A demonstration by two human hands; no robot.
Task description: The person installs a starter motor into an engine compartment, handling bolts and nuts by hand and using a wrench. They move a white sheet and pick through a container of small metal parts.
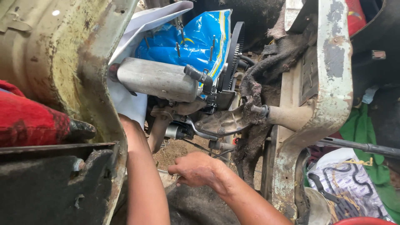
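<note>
Fingers [180,177] of our right hand [196,168] curl loosely downward, knuckles up, and whether they grip anything beneath we cannot tell. Our right forearm runs in from the lower right, bare and smudged. Our left forearm [143,175] rises straight up from the bottom edge and disappears behind a rusty, flaking cream-painted body panel [100,83], so our left hand is hidden.

Above the right hand, in the middle of the view, hangs an engine assembly [200,112]. Its dull grey metal cylinder [156,79] lies sideways, smooth and rounded, with a short black hose stub [196,74] at its right end. Behind it, crinkled blue plastic sheet [196,39] covers the top, with thin studs poking through. A dark toothed flywheel ring [237,50] stands edge-on to the right. A grimy cast bracket [221,123] sits below, just above the hand. Frayed, dirty grey felt [254,91] hangs beside a chipped cream frame post [333,83]. Red cloth [29,118] lies at far left.
</note>
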